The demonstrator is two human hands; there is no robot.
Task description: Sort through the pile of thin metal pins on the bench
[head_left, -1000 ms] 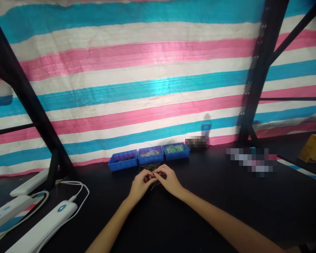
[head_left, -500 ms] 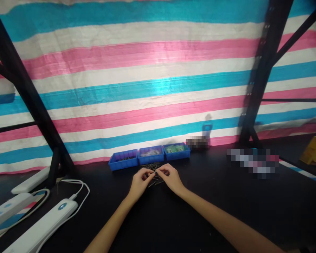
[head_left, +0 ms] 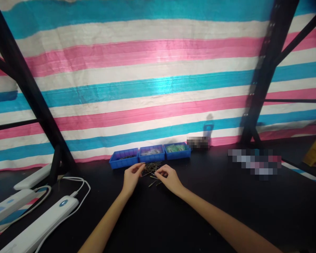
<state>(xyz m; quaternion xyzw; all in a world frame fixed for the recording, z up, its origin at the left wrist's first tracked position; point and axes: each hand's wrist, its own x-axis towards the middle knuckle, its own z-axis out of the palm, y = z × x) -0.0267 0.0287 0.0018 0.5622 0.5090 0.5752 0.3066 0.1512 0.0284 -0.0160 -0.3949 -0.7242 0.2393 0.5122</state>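
What sits at the fingertips is too small to make out: the left hand and right hand each have thumb and fingers drawn together, but I cannot tell whether either grips anything. The pile of thin sticks, dark with brassy glints, lies between the fingertips, strays nearer. Beyond the fingers, the left blue bin holds dark slivers, the middle blue bin blurred whitish pieces, the right blue bin green-and-pale ones.

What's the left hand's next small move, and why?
Probably have the left hand pinch one from the pile of thin rods: it sits at the pile's left edge, apart from the right hand. I can't tell whether either hand holds one.
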